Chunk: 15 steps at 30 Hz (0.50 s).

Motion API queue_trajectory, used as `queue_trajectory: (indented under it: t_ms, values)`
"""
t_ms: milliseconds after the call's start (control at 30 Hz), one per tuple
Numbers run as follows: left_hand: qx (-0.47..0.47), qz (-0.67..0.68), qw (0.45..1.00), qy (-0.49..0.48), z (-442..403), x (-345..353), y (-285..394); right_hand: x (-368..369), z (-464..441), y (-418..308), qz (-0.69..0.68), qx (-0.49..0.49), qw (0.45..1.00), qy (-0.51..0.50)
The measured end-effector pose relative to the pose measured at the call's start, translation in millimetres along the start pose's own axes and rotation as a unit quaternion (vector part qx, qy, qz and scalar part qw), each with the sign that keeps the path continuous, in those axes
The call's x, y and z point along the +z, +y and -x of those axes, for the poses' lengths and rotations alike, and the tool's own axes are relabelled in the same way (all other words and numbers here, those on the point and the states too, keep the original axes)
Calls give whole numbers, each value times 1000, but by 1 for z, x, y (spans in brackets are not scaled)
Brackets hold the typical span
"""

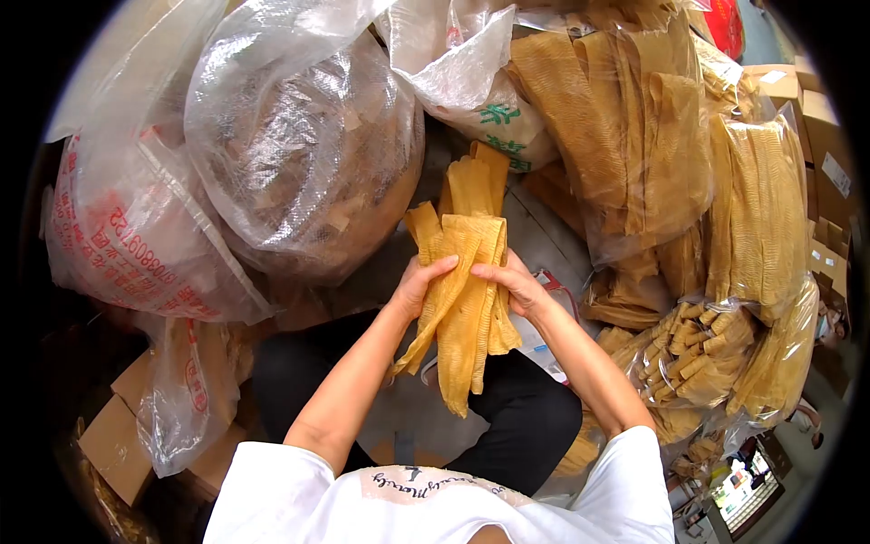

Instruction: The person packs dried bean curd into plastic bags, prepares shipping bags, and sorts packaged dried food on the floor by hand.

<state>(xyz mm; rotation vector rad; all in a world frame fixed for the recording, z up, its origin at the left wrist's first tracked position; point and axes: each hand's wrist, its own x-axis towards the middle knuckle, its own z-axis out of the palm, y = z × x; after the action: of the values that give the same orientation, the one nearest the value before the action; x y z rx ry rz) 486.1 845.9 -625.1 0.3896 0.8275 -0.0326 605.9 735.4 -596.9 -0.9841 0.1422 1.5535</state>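
A bundle of long, ridged yellow-brown sheets (468, 299) is held upright in front of the body, its lower ends hanging over the lap. My left hand (424, 283) grips the left side of the bundle, thumb across the front. On the right side my right hand (515, 283) grips it too, thumb also on the front. The fingers of both hands are mostly hidden behind the sheets. More yellow-brown strips (488, 177) show just beyond the top of the bundle.
Large clear plastic bags (308, 154) and a red-printed bag (136, 227) stand at the left. A white sack with green print (498, 113) is ahead. Bagged yellow-brown sheets (634, 136) fill the right side. Cardboard boxes (118, 444) lie at the lower left.
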Motion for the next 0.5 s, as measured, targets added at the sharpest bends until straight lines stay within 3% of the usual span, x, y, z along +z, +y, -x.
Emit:
queue_trajectory:
  t_ms: [233, 400, 500]
  values:
    - [56, -202, 978, -12, 69, 66, 43, 68, 73, -31, -18, -103, 988, 116]
    - [63, -301, 951, -41, 140, 108, 57, 123, 143, -43, 3, -105, 988, 110]
    - [44, -233, 967, -92, 202, 138, 68, 168, 183, -48, -50, -116, 977, 171]
